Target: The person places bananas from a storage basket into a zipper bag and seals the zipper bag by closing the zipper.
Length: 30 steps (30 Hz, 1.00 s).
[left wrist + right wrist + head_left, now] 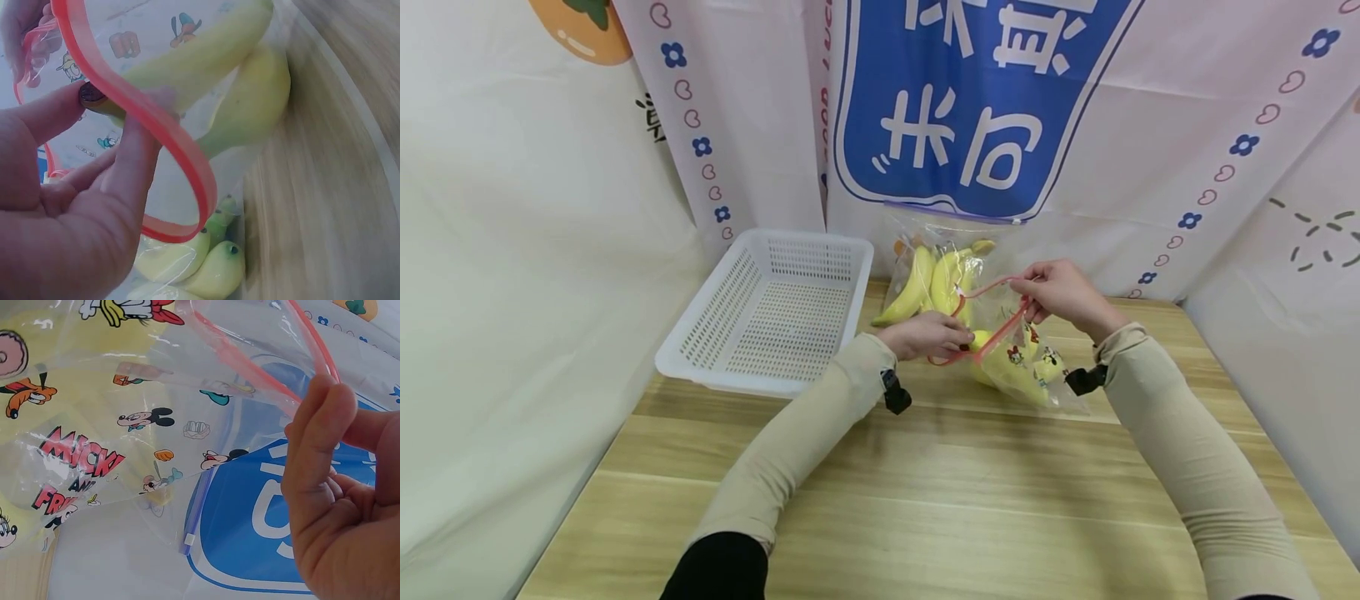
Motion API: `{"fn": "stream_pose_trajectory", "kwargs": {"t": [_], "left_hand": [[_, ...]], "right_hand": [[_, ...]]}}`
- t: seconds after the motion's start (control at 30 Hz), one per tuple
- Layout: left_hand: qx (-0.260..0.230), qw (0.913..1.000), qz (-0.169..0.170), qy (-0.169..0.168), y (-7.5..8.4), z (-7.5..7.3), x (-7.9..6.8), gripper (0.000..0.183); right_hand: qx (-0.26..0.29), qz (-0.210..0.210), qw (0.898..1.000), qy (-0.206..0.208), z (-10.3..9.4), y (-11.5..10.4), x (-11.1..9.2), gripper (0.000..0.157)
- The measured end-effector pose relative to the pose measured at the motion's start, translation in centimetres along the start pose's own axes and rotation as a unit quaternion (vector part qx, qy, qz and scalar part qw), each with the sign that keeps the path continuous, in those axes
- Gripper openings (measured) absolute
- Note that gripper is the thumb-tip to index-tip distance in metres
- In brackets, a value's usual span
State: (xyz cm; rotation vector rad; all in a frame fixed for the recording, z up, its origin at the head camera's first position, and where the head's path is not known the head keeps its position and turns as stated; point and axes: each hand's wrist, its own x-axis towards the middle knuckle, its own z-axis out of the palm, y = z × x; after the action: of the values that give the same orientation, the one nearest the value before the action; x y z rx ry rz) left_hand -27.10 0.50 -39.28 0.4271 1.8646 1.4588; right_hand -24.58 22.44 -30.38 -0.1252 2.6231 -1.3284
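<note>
A clear zip bag (1017,357) with a red zip edge and cartoon prints lies tilted on the table, its mouth open. My left hand (928,336) reaches into the mouth. In the left wrist view, its thumb and fingers pinch the dark tip of a banana (194,75). Another yellow fruit, apparently a banana (253,106), lies inside beside it. My right hand (1063,292) pinches the red zip edge at the upper right of the mouth. Its fingertips (325,397) meet on the red strip in the right wrist view.
Just behind, a second clear bag with a purple zip (951,212) leans on the printed wall cloth (1150,158), holding bananas (917,287) and other items. A white perforated basket (673,354) stands at left. The wooden table (925,500) extends toward me.
</note>
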Motion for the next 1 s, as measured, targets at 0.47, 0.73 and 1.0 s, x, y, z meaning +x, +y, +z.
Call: {"fn": "stream_pose_trajectory", "kwargs": {"t": [0.47,0.73,1.0], "left_hand": [[0.129,0.9899,0.021,0.055,0.5,-0.2,-0.8,0.032],[0.129,0.9900,0.021,0.053,0.0,-0.7,-0.7,0.027],[0.139,0.9871,0.045,0.066,-0.6,-0.2,-0.3,0.021]], "right_hand": [[0.017,-0.005,1.000,0.020,-0.2,-0.2,-0.2,0.028],[0.016,-0.003,0.999,0.028,-0.2,-0.2,-0.2,0.027],[0.019,0.006,0.999,0.025,-0.1,-0.8,-0.4,0.030]]}}
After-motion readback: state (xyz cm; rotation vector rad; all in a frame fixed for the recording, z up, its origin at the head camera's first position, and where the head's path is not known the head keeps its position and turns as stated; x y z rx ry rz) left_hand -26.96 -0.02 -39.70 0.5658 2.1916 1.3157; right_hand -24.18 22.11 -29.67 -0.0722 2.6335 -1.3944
